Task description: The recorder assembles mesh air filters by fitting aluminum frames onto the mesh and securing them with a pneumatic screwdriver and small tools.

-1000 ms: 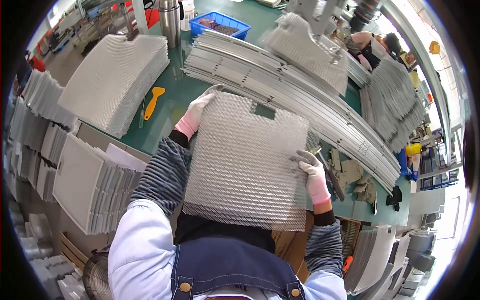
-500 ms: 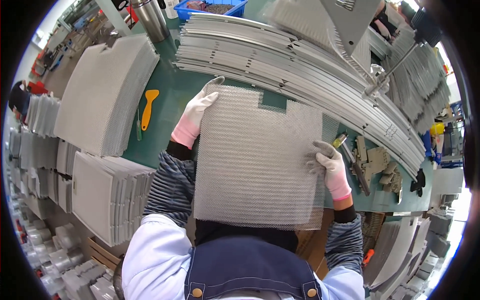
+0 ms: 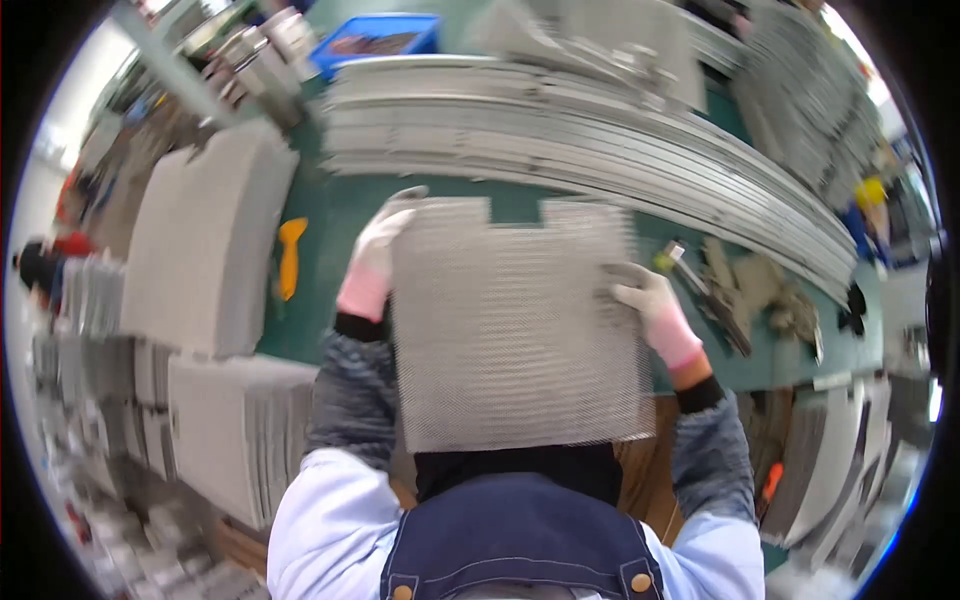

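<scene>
Over a green worktable (image 3: 330,220), the gloved left hand (image 3: 372,262) and right hand (image 3: 652,308) grip a grey, notched square mesh panel (image 3: 515,325) by its side edges, fingers curled around them.

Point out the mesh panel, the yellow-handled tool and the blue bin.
mesh panel (image 3: 515,325), head view, middle of the sheet
yellow-handled tool (image 3: 290,258), head view, on its handle
blue bin (image 3: 425,32), head view, its right rim

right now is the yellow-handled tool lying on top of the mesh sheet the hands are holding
No, the yellow-handled tool lies on the green table, left of the left hand and apart from the mesh sheet.
</scene>
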`<action>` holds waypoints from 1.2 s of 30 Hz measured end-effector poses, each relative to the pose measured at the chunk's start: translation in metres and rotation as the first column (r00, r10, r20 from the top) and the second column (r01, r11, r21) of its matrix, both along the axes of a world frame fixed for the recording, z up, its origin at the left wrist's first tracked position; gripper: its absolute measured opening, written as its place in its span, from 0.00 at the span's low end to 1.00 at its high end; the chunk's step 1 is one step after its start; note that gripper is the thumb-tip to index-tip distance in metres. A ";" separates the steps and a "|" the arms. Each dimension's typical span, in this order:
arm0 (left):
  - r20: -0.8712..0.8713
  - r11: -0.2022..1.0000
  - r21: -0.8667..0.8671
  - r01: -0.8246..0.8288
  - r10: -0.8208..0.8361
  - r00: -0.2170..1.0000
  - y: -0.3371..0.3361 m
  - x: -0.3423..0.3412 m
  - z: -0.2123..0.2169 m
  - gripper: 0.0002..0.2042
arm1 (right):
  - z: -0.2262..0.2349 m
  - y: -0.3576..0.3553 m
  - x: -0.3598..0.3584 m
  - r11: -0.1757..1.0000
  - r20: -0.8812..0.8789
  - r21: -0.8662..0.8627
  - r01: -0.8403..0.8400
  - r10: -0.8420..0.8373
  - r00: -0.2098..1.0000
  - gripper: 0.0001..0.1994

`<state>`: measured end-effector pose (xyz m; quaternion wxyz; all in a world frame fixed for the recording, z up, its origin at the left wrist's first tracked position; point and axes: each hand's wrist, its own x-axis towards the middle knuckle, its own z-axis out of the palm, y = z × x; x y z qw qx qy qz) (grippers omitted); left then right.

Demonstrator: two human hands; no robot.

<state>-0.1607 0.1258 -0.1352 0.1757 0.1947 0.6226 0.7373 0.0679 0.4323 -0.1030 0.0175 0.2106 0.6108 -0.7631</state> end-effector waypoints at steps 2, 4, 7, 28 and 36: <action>-0.381 0.960 -0.263 -0.101 -0.008 0.924 0.007 0.021 0.022 0.17 | 0.002 -0.001 -0.002 1.000 0.110 0.002 -0.006 0.006 0.994 0.22; -0.359 0.938 -0.307 -0.163 0.044 0.932 -0.005 0.023 0.026 0.17 | -0.012 0.001 -0.009 0.992 0.075 0.058 -0.115 0.110 0.991 0.22; -0.133 0.959 -0.228 -0.168 0.140 0.981 -0.024 -0.004 -0.001 0.19 | 0.001 0.021 0.016 0.992 0.003 0.080 -0.098 0.098 0.995 0.23; 0.161 0.990 0.077 -0.120 0.106 0.981 -0.030 0.010 0.003 0.19 | 0.214 0.201 0.520 -0.754 -0.570 0.628 -0.193 -0.615 0.545 0.13; -0.033 0.985 -0.011 -0.172 0.171 0.985 -0.030 -0.004 0.003 0.20 | 0.288 0.046 0.358 -0.557 -0.894 0.412 0.721 -0.402 0.200 0.17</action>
